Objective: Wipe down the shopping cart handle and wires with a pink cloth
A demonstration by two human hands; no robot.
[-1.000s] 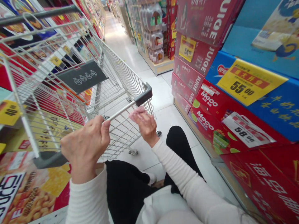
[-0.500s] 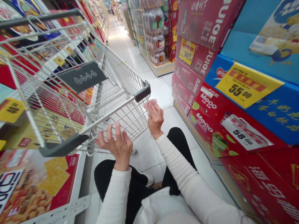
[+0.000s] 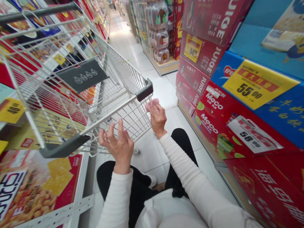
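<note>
A wire shopping cart (image 3: pixel 114 110) with grey plastic corner pieces stands tilted across the left half of the view. In front of its near end, my left hand (image 3: pixel 120 144) is raised with bent fingers spread apart and nothing in them. My right hand (image 3: pixel 156 117) is up by the cart's right grey corner (image 3: pixel 145 91), its fingers partly curled towards the cart. Its fingertips are slightly blurred, and I see nothing held there. Whether either hand touches the wires is hard to make out. A dark grey panel (image 3: pixel 83 76) hangs inside the cart.
Stacked juice cartons (image 3: pixel 201 60) and red Meco boxes (image 3: pixel 209 117) line the right side. A snack box (image 3: pixel 40 183) lies on the low shelf at left. Bottle packs (image 3: pixel 159 38) stand farther on, beside the tiled aisle (image 3: pixel 128 44). My bent knees (image 3: pixel 182 145) are below.
Both hands have shifted slightly, with the left a little higher and its fingers more bent. The view has turned a little. The cart looks almost unmoved.
</note>
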